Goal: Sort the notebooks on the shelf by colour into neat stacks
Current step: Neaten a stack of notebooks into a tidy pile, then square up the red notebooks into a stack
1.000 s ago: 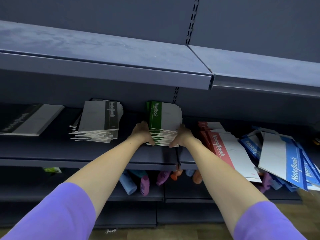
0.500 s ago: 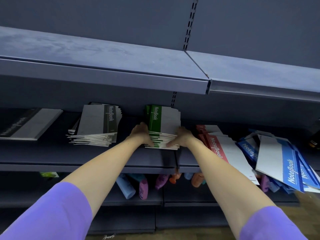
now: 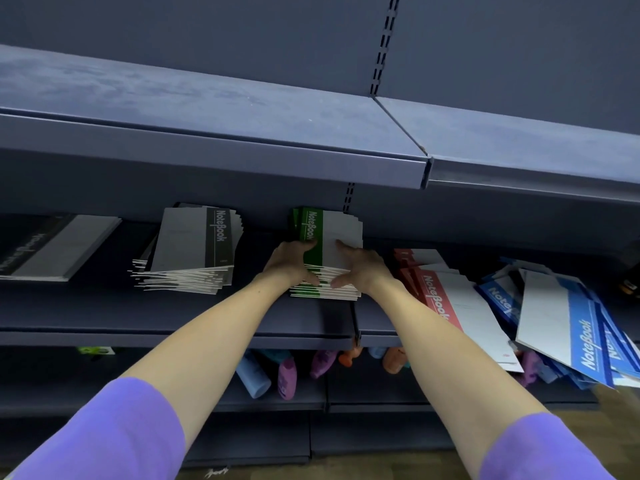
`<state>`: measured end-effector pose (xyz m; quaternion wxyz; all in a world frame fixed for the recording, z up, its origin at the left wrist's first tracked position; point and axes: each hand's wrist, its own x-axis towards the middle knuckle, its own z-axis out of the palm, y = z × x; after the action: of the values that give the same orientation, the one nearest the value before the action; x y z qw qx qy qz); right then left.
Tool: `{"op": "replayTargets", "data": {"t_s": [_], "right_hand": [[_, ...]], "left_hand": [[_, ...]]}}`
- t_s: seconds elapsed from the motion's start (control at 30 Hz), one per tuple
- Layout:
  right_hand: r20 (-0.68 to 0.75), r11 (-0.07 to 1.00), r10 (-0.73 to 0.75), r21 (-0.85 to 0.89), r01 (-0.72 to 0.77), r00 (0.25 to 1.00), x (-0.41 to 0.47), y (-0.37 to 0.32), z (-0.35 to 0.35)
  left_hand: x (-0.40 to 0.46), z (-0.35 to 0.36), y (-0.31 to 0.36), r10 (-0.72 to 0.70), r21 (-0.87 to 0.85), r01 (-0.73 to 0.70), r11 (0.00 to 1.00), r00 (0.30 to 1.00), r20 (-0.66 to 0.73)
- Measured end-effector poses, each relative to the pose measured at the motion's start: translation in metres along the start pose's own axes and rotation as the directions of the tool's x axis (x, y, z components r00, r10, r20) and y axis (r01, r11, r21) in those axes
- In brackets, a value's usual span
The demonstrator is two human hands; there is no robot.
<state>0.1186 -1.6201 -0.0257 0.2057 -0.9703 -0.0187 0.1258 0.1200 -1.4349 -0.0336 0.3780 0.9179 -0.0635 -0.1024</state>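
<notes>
A stack of green-striped notebooks (image 3: 341,233) lies mid-shelf. My left hand (image 3: 291,263) holds its left front corner, fingers over the top cover and thumb down on the front edges. My right hand (image 3: 360,268) grips the right front corner the same way. To the left sits a stack of black-striped notebooks (image 3: 194,244), its front edges uneven, and a further black-striped stack (image 3: 59,247) lies at the far left. On the right, red-striped notebooks (image 3: 450,299) lie fanned and untidy. Blue-striped notebooks (image 3: 568,317) spill over the shelf edge.
The notebooks' shelf (image 3: 173,320) has bare room between the stacks and along its front. An upper shelf (image 3: 207,140) overhangs close above. Several coloured bottles (image 3: 287,375) lie on the lower shelf beneath my arms.
Both hands have slid from the front edge of the green stack up onto its top cover, and the stack's edges look more even. The view has tilted slightly.
</notes>
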Motion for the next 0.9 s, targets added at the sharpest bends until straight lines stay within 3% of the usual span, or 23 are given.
{"op": "replayTargets", "data": {"t_s": [0.17,0.3,0.5,0.73,0.83,0.9], "right_hand": [[-0.029,0.999,0.032,0.019,-0.032,0.999,-0.013,-0.005,0.004],[0.008,0.996,0.032,-0.080,-0.031,0.999,-0.023,-0.004,0.014],[-0.110,0.983,0.019,-0.182,-0.039,0.994,-0.024,0.000,0.031],[-0.140,0.966,-0.083,-0.255,0.045,0.987,-0.016,0.018,0.030],[-0.154,0.969,-0.059,-0.248,0.020,0.986,-0.016,0.016,0.033],[-0.150,0.974,-0.010,-0.227,-0.024,0.989,-0.017,0.008,0.034]], "left_hand": [[-0.008,0.000,0.000,-0.007,0.032,0.006,0.999,1.000,0.019],[-0.018,0.004,-0.007,-0.013,0.125,0.001,0.992,0.996,0.091],[-0.019,0.013,-0.013,0.045,0.234,-0.046,0.971,0.999,0.011],[-0.009,0.022,-0.017,0.084,0.372,-0.069,0.926,0.996,-0.022],[-0.007,0.027,-0.016,0.072,0.400,-0.035,0.916,0.994,-0.077],[-0.007,0.022,-0.016,0.060,0.393,-0.042,0.918,0.998,-0.032]]}}
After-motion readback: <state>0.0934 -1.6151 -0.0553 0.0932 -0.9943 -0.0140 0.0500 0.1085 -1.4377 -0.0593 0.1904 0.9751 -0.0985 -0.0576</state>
